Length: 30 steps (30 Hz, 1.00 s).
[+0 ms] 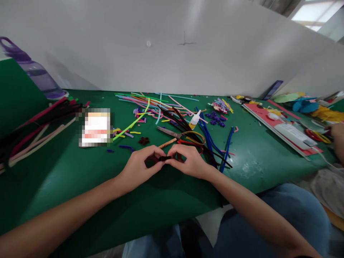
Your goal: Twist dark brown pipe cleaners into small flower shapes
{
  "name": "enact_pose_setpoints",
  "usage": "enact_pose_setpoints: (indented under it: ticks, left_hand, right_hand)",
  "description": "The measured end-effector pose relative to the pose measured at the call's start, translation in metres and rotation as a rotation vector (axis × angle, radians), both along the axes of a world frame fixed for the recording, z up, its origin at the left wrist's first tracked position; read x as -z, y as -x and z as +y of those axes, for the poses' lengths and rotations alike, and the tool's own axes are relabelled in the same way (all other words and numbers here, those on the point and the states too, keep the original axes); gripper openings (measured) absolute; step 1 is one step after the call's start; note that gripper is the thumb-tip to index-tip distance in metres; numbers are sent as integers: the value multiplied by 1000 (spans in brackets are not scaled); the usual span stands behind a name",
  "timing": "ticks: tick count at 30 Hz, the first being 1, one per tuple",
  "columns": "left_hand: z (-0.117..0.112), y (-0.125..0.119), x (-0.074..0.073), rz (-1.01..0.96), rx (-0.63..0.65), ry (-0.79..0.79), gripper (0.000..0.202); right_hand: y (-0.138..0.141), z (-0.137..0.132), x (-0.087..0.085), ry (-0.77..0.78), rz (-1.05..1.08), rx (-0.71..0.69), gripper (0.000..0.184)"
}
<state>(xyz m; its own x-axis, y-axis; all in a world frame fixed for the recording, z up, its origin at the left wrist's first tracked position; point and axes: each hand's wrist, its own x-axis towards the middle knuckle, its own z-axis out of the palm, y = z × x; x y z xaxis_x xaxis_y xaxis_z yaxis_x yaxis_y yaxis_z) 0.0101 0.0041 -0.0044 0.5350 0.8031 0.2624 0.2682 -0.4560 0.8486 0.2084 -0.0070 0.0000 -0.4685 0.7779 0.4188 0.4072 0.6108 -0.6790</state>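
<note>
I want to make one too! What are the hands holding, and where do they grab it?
Both hands pinch a small dark pipe-cleaner piece: left hand at its left end, right hand at its right end, by the fingertips.

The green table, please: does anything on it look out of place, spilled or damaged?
Mostly clutter: pipe cleaners and cut scraps lie strewn across the green table, and the glue bottle lies tipped beside the scissors. Near the right edge the surface shows pale scuffs. Both hands pinch a dark piece.
</note>
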Motion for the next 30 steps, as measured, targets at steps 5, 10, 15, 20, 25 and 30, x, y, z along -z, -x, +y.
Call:
enact_pose_setpoints:
  ticks: [5, 10, 15, 20, 25, 30]
  left_hand:
    - [1, 0, -1, 9, 7, 1, 11]
    - [0, 0, -2, 13, 4, 16, 10]
    - [-1, -1, -3, -52, -33, 135, 11]
    - [4, -2, -5, -229, -46, 379, 15]
    - [4, -3, -5, -233, 19, 423, 20]
    - [3, -4, -3, -168, 31, 372, 21]
  right_hand:
    - [0, 0, 0, -2, -10, 4, 10]
    - [0, 0, 0, 12, -19, 10, 11]
    - [-1, 1, -2, 73, -24, 26, 17]
    - [-1, 3, -4, 137, -135, 7, 27]
    - [0, 3, -2, 153, -225, -62, 25]
    - [1, 3, -2, 151, -257, -84, 25]
